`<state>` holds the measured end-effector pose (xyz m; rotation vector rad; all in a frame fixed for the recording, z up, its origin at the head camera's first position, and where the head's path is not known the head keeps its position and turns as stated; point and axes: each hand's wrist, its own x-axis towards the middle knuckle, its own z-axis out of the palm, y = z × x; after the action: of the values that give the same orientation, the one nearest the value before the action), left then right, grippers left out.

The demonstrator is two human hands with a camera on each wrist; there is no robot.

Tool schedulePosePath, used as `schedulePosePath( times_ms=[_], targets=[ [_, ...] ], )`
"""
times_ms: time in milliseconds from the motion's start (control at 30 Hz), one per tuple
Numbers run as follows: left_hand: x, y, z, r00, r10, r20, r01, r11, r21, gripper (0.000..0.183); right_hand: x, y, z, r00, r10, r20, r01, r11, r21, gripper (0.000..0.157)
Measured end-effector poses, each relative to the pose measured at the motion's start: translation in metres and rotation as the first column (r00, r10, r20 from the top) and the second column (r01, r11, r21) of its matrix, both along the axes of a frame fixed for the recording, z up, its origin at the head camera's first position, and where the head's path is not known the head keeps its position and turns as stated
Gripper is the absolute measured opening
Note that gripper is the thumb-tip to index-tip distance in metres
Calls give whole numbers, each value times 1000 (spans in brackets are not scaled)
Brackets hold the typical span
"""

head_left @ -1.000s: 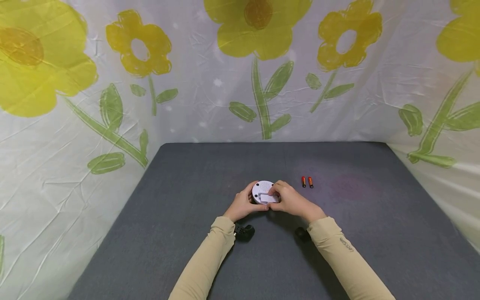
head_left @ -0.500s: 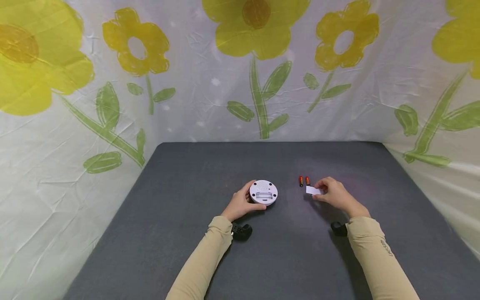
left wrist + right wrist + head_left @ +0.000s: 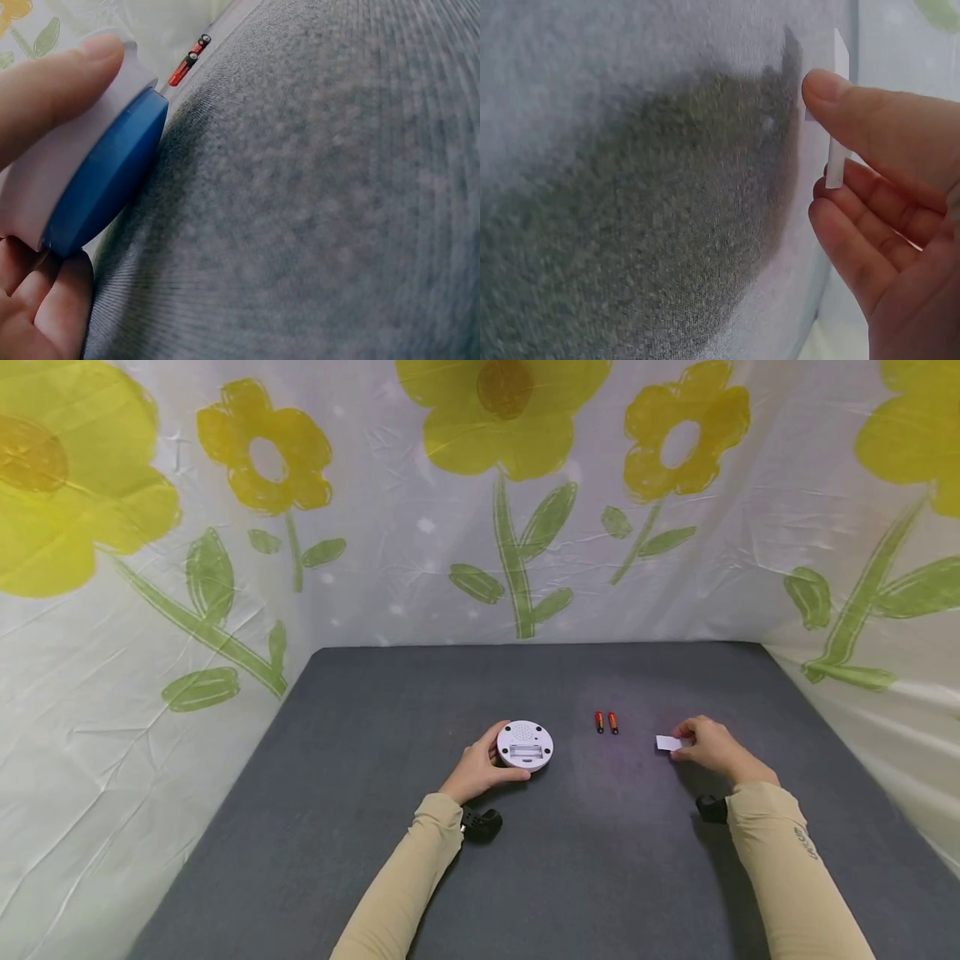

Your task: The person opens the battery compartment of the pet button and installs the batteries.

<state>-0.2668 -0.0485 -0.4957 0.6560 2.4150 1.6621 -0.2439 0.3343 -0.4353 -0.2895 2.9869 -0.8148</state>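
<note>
My left hand grips a round white device by its left side, thumb along the near rim. The device's underside faces up, with small speaker holes, dark feet and an uncovered battery compartment that looks vacant. In the left wrist view its other face, a blue part, is turned toward the table. To the right, my right hand pinches a small white battery cover between thumb and fingers, close over the table. Two red-and-black batteries lie side by side between the hands.
A dark grey cloth-covered table lies under everything. Behind it and along the sides hangs a white curtain printed with yellow flowers. A black wrist camera sits below the left hand.
The battery cover has come off the device, and my right hand has carried it rightward past the batteries. My left hand keeps holding the device in nearly the same place.
</note>
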Motion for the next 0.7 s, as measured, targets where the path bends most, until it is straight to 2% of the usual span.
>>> schedulePosePath(
  times_ms=[233,533,700],
  targets=[
    [-1,0,-1,1000,4,12,-4,1000,-7,98,-3,5,-4,1000,7,30,-7,1000,18,20],
    [-2,-1,-1,1000,0,9,0,1000,2,98,-2,4,-7,1000,6,-13,-5,999,37,21],
    [-1,-1,-2,1000,4,16,-4,1000,-12,98,-1,2,-7,999,35,-12,-34,998,53,32]
  ],
)
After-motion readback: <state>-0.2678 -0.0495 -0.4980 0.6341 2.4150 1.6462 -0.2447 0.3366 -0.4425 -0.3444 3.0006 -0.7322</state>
